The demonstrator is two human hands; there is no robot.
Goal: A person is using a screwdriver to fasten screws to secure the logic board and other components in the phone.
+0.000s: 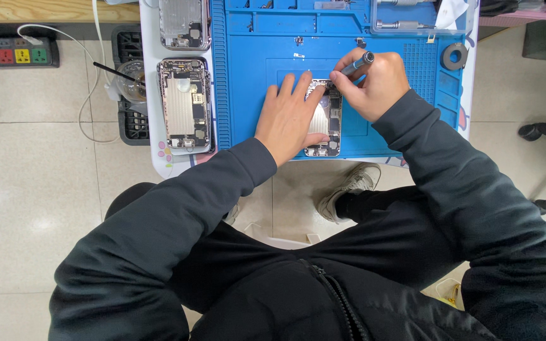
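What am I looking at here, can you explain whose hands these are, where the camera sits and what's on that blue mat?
There is one picture, taken by a camera on the person's head, looking down. The left hand presses flat on an opened phone lying on a blue repair mat. The right hand grips a small screwdriver, its tip at the phone's top edge. Left of the mat lie two more opened phone housings. A roll of tape sits at the mat's right. On the floor is a power strip.

Under the left hand (289, 117) lies a silver phone (327, 126) on a blue mat (248, 95). The right hand (374, 85) holds a grey screwdriver (358, 63).
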